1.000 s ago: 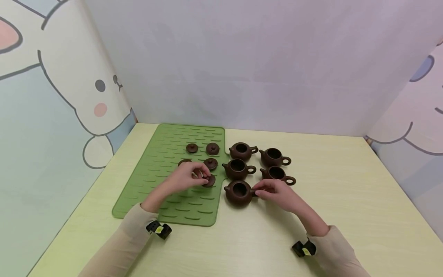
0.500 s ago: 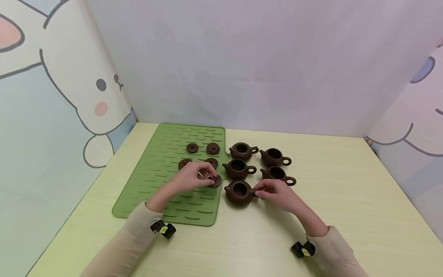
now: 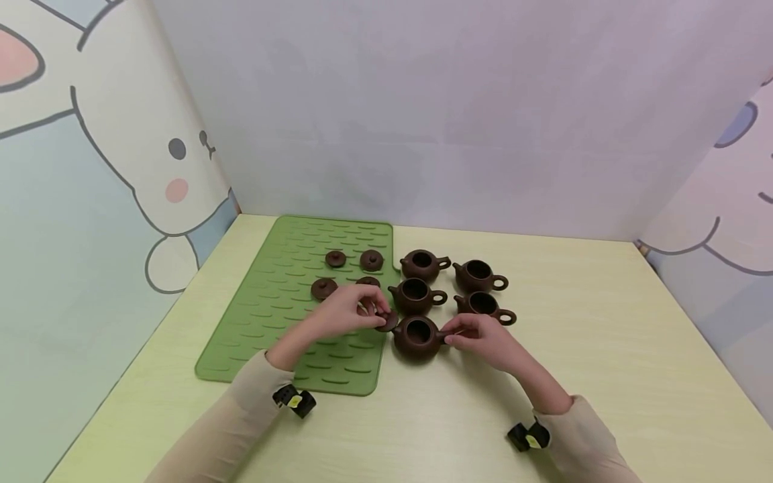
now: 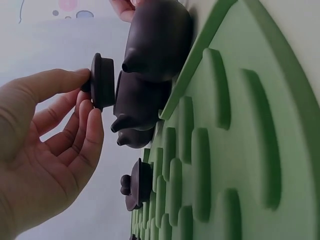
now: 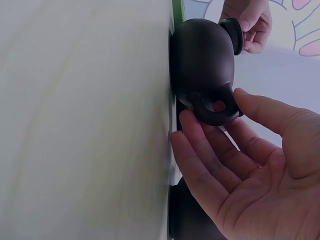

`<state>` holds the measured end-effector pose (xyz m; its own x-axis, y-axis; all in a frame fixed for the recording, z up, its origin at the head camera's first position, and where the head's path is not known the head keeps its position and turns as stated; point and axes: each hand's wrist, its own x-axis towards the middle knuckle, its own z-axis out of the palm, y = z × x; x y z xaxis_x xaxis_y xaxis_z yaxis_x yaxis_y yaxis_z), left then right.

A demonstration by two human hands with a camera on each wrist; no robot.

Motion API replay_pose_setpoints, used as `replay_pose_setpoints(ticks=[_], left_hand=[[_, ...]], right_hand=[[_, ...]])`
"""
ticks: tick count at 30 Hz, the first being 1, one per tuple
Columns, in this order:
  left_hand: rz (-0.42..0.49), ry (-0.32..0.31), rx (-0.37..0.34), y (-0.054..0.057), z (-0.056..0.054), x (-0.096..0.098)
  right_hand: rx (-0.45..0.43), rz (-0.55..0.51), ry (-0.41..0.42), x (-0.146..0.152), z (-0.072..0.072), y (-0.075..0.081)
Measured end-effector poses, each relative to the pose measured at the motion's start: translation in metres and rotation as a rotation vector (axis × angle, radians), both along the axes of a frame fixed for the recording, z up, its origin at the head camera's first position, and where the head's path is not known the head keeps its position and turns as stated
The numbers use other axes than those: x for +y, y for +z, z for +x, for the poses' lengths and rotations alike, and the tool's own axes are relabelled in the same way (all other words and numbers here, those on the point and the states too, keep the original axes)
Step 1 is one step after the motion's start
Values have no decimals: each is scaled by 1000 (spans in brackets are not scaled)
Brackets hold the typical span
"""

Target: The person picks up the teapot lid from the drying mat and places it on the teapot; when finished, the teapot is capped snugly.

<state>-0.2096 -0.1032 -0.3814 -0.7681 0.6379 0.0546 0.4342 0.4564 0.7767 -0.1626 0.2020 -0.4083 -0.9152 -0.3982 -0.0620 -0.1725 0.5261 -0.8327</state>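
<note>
In the head view, the left hand (image 3: pixel 353 312) has carried a small brown lid (image 3: pixel 389 323) rightward over about the last second, from above the green mat (image 3: pixel 253 339) to the mat's edge, just beside the spout of the front teapot (image 3: pixel 417 349). The right hand (image 3: pixel 488 343) has stayed at that teapot's handle (image 3: pixel 443 337) the whole while. For the work in hand, I take this to mean the lid is near the uncovered pot but not yet on it. Four more lids (image 3: pixel 324 289) lie on the mat; four more teapots (image 3: pixel 414 303), all uncovered, stand on the counter (image 3: pixel 447 429) behind and beside the front one.

In the left wrist view, the grip is clamped on the lid's knob (image 4: pixel 86 86) — thumb against fingertips — with the lid clear of the mat.

In the right wrist view, the grip is closed on the handle, thumb on one side and fingers on the other. The lid shows by the pot's rim — whether they touch, I cannot tell.

No brand or writing can be read; the yellow labels (image 3: pixel 294 401) on the black wrist bands (image 3: pixel 306 404) are too small.
</note>
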Motion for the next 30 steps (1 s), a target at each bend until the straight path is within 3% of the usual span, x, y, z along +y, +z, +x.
replay_pose_setpoints(ticks=[15, 30], left_hand=[[-40, -5, 3, 2, 0, 20], [-23, -75, 29, 3, -2, 42]], right_hand=[[-6, -4, 3, -1, 0, -1], [-17, 2, 2, -1, -1, 0]])
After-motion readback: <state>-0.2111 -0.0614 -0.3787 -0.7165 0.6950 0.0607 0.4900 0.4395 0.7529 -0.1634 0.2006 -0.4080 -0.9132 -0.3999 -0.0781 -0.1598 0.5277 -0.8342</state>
